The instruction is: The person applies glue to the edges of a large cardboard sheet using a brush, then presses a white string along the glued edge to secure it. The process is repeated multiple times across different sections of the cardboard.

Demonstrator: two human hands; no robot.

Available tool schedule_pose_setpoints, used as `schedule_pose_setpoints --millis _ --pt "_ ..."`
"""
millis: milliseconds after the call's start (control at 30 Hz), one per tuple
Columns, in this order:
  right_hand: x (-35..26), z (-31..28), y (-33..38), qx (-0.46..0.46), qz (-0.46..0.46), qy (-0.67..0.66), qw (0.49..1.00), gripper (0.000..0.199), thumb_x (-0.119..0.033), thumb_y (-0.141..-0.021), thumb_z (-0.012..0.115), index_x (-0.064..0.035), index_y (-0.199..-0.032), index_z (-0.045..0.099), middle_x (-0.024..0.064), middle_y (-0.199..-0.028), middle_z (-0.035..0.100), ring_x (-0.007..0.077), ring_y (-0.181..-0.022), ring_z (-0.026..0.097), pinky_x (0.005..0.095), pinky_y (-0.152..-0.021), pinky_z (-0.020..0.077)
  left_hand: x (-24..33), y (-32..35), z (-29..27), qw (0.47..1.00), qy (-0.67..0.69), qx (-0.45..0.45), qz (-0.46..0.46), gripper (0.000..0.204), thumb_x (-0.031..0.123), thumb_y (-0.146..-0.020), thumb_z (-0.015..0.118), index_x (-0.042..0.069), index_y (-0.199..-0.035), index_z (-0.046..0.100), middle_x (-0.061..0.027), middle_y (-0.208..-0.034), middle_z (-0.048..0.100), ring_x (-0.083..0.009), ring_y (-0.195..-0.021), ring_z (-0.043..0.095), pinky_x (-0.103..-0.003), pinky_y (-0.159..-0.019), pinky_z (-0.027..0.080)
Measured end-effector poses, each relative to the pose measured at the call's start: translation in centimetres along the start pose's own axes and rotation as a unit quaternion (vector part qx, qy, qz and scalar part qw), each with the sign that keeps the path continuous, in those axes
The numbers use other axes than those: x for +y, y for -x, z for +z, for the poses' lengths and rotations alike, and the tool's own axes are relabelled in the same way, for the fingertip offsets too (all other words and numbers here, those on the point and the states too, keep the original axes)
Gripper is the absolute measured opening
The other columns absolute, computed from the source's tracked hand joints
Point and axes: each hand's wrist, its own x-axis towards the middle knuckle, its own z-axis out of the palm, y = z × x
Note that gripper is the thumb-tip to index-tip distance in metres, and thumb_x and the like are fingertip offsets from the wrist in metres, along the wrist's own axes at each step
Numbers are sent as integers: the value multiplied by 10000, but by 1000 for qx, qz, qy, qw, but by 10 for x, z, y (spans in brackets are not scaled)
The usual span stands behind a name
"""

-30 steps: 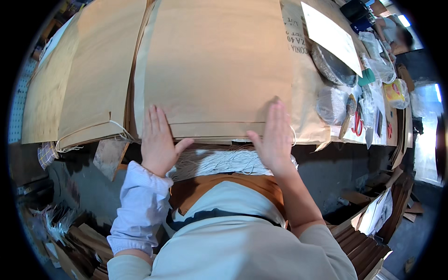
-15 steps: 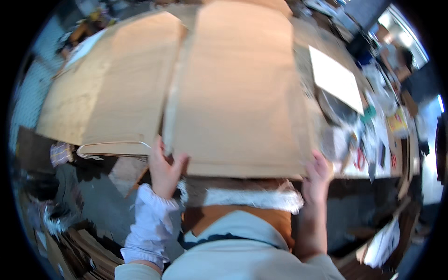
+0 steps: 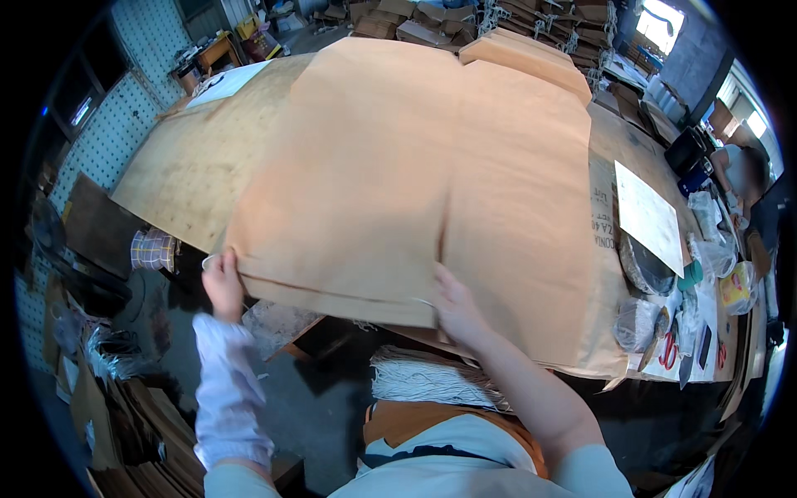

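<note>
A large brown paper bag (image 3: 349, 183) is held by its near edge, spread between my two hands. My left hand (image 3: 222, 286) is closed on its near left corner, where a bit of white cord (image 3: 207, 261) shows. Closed on the near right corner is my right hand (image 3: 458, 309), with a thin white cord (image 3: 425, 301) beside the fingers. The bag overlaps another wide piece of brown paper (image 3: 523, 216) lying on the table to the right. Folded brown paper (image 3: 527, 60) lies across the far end.
White strings (image 3: 436, 378) hang at the table's front, close to my body. On the right lie a white board (image 3: 649, 216) over a round dish (image 3: 643, 267), red-handled scissors (image 3: 668, 351) and plastic bags (image 3: 635, 324). Another person (image 3: 741, 178) is at far right. Cardboard (image 3: 141, 448) stands at lower left.
Both hands have moved from the middle paper's near edge to the left-hand bag's near corners. That bag now lies further right, overlapping the other paper. The view has shifted.
</note>
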Motion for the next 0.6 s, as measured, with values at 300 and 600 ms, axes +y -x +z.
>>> schedule_pose_setpoints --millis 300,600 --pt "-2 92 -52 -73 170 90 979 628 -126 -916 467 -59 -1455 150 189 -994 585 220 -615 615 331 -598 526 -180 -131 19 968 -230 -84 -59 432 377 -852 612 -30 -994 621 -210 -906 653 -350 -862 624 -428 -748 473" --pt "-82 -201 194 245 -18 651 718 247 72 -728 535 -16 -929 650 142 -886 610 290 -758 633 366 -620 507 52 27 21 988 16 -93 124 306 165 -850 655 4 -1106 614 -146 -988 665 -266 -938 641 -358 -826 492"
